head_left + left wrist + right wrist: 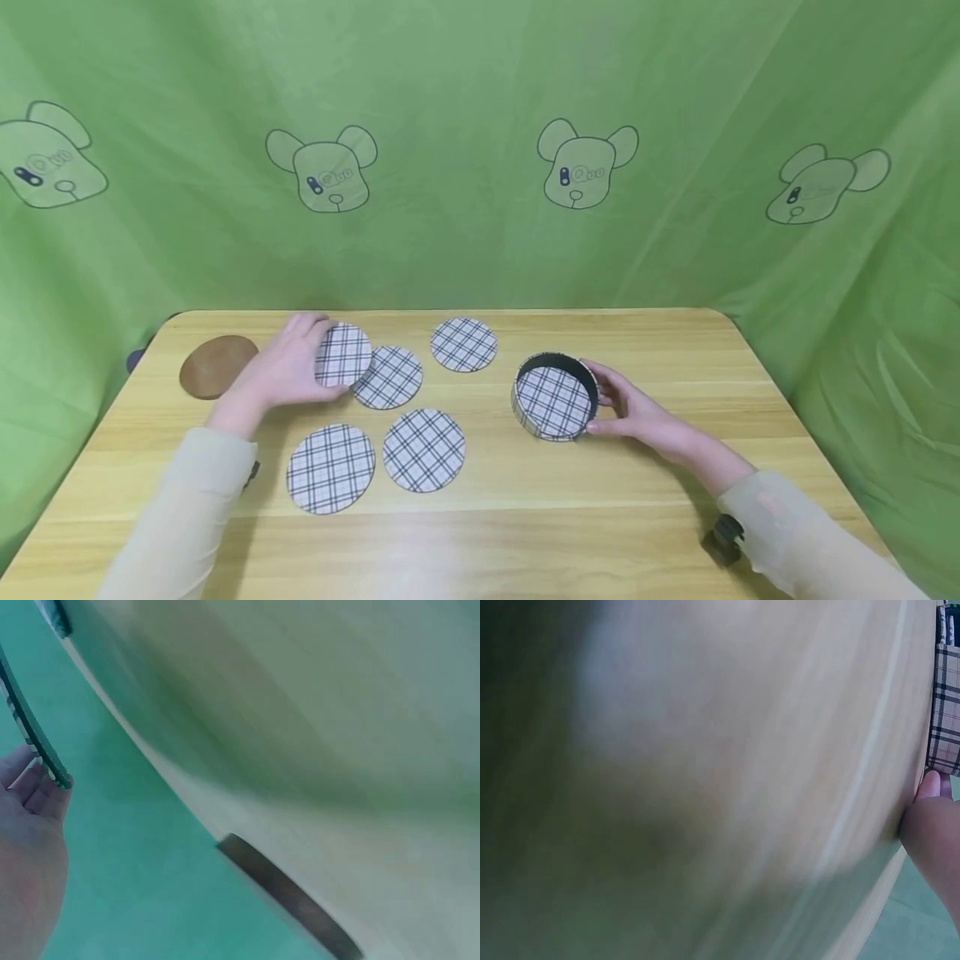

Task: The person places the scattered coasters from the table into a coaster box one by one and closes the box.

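Observation:
With thumb and fingers, my left hand (288,362) grips a round plaid coaster (343,354) by its edges. It is tilted and partly covers another plaid coaster (388,377) lying behind it. The left wrist view catches the held coaster (34,731) edge-on at the fingertips. On the right, my right hand (637,412) holds the side of a round plaid coaster holder (527,421) with a dark inner wall. A plaid disc (555,402) lies inside; how many are stacked there is hidden. The right wrist view shows the thumb by the holder's wall (946,712).
More plaid coasters lie flat on the wooden table (525,542): one at the back (463,343), one at the front left (332,468) and one beside it (424,450). A brown disc (213,368) rests at the far left. Green cloth (465,233) hangs behind the table.

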Available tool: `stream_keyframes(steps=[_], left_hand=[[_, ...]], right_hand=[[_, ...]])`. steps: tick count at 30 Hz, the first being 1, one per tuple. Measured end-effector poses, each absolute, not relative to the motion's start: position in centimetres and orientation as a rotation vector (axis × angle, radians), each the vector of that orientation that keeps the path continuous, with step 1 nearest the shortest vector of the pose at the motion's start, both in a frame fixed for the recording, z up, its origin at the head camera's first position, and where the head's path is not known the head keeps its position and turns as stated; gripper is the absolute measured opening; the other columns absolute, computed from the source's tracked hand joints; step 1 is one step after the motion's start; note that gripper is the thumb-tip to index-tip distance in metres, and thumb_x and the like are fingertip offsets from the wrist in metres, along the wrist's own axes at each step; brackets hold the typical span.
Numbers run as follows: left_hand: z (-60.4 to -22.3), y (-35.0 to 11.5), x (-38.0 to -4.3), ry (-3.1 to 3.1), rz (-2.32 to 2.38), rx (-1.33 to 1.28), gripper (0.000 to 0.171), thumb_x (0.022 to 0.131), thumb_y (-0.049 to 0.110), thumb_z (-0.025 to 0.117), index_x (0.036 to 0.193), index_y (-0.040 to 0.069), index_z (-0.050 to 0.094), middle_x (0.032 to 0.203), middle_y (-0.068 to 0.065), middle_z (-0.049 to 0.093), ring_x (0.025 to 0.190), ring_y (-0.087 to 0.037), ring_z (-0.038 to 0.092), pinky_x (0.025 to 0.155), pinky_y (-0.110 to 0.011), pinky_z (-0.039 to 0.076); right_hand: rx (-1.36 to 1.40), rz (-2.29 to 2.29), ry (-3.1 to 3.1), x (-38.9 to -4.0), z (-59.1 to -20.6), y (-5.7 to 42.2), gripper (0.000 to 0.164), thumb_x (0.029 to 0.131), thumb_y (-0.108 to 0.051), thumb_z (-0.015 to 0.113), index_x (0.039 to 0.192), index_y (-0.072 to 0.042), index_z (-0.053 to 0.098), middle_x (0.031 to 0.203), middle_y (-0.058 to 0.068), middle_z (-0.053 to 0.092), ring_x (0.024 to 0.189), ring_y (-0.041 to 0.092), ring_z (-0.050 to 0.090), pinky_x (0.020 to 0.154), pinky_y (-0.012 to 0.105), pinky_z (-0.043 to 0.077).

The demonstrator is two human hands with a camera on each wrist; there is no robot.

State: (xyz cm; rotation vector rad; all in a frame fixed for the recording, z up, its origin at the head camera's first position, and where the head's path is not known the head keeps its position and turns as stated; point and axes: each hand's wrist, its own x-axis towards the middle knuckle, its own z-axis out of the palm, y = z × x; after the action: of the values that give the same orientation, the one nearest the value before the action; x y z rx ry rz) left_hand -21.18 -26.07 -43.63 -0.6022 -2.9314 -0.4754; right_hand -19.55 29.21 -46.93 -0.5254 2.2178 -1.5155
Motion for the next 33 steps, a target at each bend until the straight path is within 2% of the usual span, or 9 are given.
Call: stream_keyframes(steps=[8,18,23,33], left_hand=[[-43.3,-24.2,-21.5,-2.893,-0.471,-0.707,0.112,0.067,0.051,0.091,0.150,-0.009,0.046,0.153,-0.028,0.048,0.143,-0.043,0.044,0.123,-0.061,0.043],[-42.5,-21.1,-22.0,-2.885,-0.457,-0.796,0.116,0.065,0.055,0.090,0.154,-0.004,0.045,0.154,-0.023,0.047,0.144,-0.038,0.045,0.122,-0.059,0.045],[-42.1,-19.3,-22.4,-2.897,-0.401,-0.859,0.116,0.067,0.055,0.089,0.154,-0.005,0.043,0.155,-0.023,0.047,0.145,-0.038,0.045,0.124,-0.058,0.044],[-41.9,-15.8,-23.0,-2.878,-0.356,-0.991,0.113,0.070,0.058,0.086,0.154,-0.004,0.044,0.156,-0.023,0.047,0.145,-0.037,0.046,0.125,-0.055,0.043]], right_hand=[[-0.546,-1.530,2.212,-19.7,-47.1,29.2,0.103,0.088,-0.002,0.080,0.168,0.000,0.016,0.169,0.033,0.023,0.129,0.002,0.051,0.107,0.010,0.042],[-0.559,-1.537,2.207,-19.5,-46.9,29.0,0.103,0.088,-0.001,0.080,0.168,0.000,0.015,0.169,0.034,0.024,0.130,0.005,0.051,0.108,0.011,0.041],[-0.545,-1.529,2.211,-19.6,-47.0,29.1,0.102,0.088,-0.002,0.079,0.168,0.000,0.015,0.169,0.033,0.024,0.129,0.003,0.051,0.107,0.011,0.042],[-0.541,-1.513,2.226,-19.5,-46.8,29.1,0.103,0.088,-0.003,0.080,0.168,-0.001,0.015,0.169,0.032,0.025,0.132,0.010,0.049,0.109,0.014,0.041]])
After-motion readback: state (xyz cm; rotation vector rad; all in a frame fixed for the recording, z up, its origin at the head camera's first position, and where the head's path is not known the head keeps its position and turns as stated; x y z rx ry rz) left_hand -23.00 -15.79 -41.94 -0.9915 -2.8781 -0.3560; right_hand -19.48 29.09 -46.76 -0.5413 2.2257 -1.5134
